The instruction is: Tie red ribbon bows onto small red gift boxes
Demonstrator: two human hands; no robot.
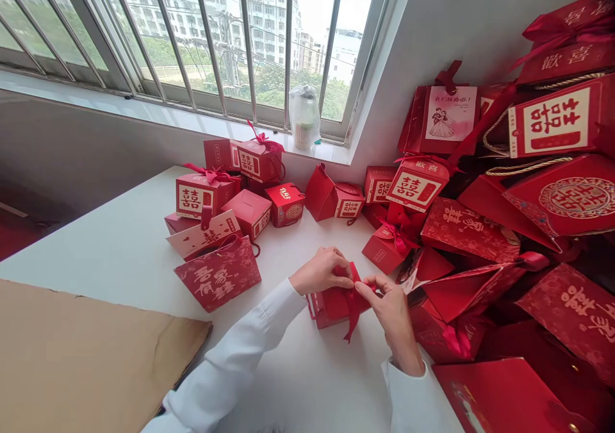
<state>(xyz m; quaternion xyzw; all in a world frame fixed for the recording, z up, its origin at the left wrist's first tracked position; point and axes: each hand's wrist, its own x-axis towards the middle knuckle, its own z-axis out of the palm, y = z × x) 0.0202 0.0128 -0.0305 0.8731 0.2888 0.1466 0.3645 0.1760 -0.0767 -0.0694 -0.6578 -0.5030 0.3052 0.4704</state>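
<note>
Two bare hands: the left hand (pixel 321 271) and the right hand (pixel 390 316) meet over one box near the middle of the surface, both coming out of white shirt sleeves (pixel 230 340).
Fingers: the left fingers (pixel 337 274) curl over the box top and pinch the ribbon; the right fingers (pixel 369 285) are clenched on the same ribbon.
Held box: a small red cardboard gift box (pixel 323 310) sits on the white surface (pixel 120 260), its contents hidden, with a dark red satin ribbon (pixel 354 314) across it and one tail hanging.
Back edge: several red cardboard boxes with white double-happiness panels (pixel 200 193), some tied with pink bows, stand clustered, all closed.
Left of the hands: a red floral paper gift bag (pixel 218 274) lies flat.
Right side: red paper gift bags with rope handles (pixel 552 122) are heaped against the wall, over more boxes.
Front left corner: a flat brown cardboard sheet (pixel 86 356) lies on the surface.
Window sill: a pale jar in a clear plastic bag (pixel 304 118) stands at the corner.
</note>
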